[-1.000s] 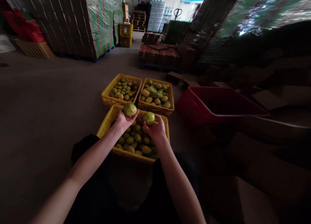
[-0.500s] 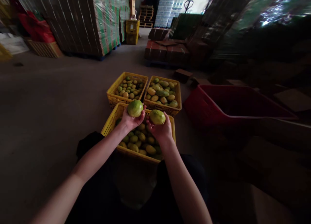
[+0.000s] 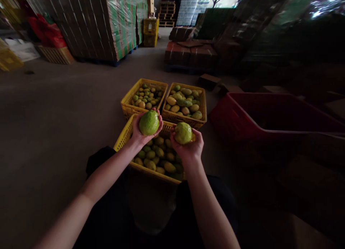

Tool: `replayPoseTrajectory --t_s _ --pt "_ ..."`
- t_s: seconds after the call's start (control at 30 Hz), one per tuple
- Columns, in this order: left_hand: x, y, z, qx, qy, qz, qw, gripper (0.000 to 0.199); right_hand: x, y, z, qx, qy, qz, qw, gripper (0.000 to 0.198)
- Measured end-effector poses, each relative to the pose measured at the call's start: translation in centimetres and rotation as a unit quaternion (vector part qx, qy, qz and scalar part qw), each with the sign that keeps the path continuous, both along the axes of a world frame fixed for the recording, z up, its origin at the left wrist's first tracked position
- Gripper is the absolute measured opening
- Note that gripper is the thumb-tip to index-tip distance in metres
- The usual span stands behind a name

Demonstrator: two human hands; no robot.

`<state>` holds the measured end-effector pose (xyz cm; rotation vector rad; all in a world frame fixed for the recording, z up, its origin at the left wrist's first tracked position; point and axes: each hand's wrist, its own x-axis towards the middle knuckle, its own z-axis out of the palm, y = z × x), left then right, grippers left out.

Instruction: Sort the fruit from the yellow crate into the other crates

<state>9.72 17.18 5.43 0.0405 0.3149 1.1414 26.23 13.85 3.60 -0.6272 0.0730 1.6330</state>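
My left hand (image 3: 138, 133) is curled around a round green fruit (image 3: 149, 123) with a slightly bumpy, shiny skin; its exact kind I cannot tell. My right hand (image 3: 189, 149) cups a second green fruit (image 3: 183, 133), a bit smaller and yellower, resting on the palm and fingers. Both fruits are held up above the near yellow crate (image 3: 123, 138), apart from each other. Inside that crate lie several green and yellowish fruits (image 3: 159, 159), some hidden by my hands and forearms.
Beyond stand two more yellow crates of similar fruit, a left one (image 3: 128, 107) and a right one (image 3: 185, 120). A large red bin (image 3: 231, 121) is on the right. Farther back are wrapped stacks (image 3: 122, 26), a pallet of flat brown cartons (image 3: 188, 54) and a red bag (image 3: 48, 31).
My hands have moved apart, the right one shifting rightward. Both fruits are turned to show other sides. The view has swung slightly left, so the surroundings appear farther right.
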Motion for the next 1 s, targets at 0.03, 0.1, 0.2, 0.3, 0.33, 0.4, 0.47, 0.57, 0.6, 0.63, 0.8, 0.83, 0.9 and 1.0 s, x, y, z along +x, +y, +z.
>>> replayPoseTrajectory --t_s 0.03,0.1,0.2,0.3,0.33,0.4,0.47,0.57,0.6,0.63,0.8,0.83,0.9,1.0 --pt "0.1 0.0 -0.1 0.001 0.004 0.008 1.000 0.039 0.0 0.0 0.1 -0.005 0.000 0.000 1.000 0.037" --pt "0.4 0.0 -0.1 0.000 0.017 0.030 0.999 0.038 -0.1 0.0 0.4 -0.018 0.002 0.003 1.000 0.035" --pt "0.8 0.1 0.0 0.003 0.019 0.039 0.999 0.037 -0.4 0.0 0.6 -0.028 0.000 0.010 1.000 0.031" --pt "1.0 0.2 -0.1 0.002 -0.005 0.013 1.000 0.034 -0.6 0.0 0.4 -0.026 -0.019 0.026 0.999 0.025" --pt "1.1 0.3 -0.1 0.000 -0.013 0.005 1.000 0.033 -0.6 0.0 0.4 -0.020 -0.026 0.034 0.999 0.024" --pt "1.3 0.3 -0.2 0.004 -0.011 -0.003 1.000 0.032 -0.6 -0.1 0.5 0.007 -0.041 0.053 0.998 0.023" --pt "1.3 0.2 -0.1 0.020 0.026 0.000 0.999 0.031 -0.6 -0.4 1.0 0.043 -0.063 0.061 0.995 0.024" --pt "1.3 -0.2 0.3 0.064 0.094 -0.013 0.993 0.030 -0.5 -1.0 1.9 0.091 -0.121 0.056 0.987 0.026" --pt "1.2 -0.3 0.4 0.082 0.105 -0.022 0.991 0.031 -0.5 -1.2 2.2 0.112 -0.142 0.053 0.982 0.026" --pt "1.2 -0.5 0.5 0.097 0.109 -0.032 0.989 0.034 -0.4 -1.4 2.3 0.138 -0.162 0.051 0.976 0.026" --pt "1.3 -0.8 0.4 0.079 0.103 -0.053 0.990 0.045 -0.2 -2.0 2.1 0.234 -0.200 0.058 0.950 0.020" --pt "1.3 -0.8 0.3 0.078 0.100 -0.054 0.991 0.046 -0.3 -2.1 2.0 0.234 -0.196 0.064 0.950 0.019" --pt "1.4 -0.7 0.2 0.082 0.092 -0.053 0.991 0.047 -0.3 -2.1 1.9 0.229 -0.192 0.077 0.951 0.019" --pt "1.6 -0.6 0.1 0.059 0.083 -0.043 0.994 0.046 -0.6 -2.2 2.0 0.243 -0.202 0.086 0.945 0.021"
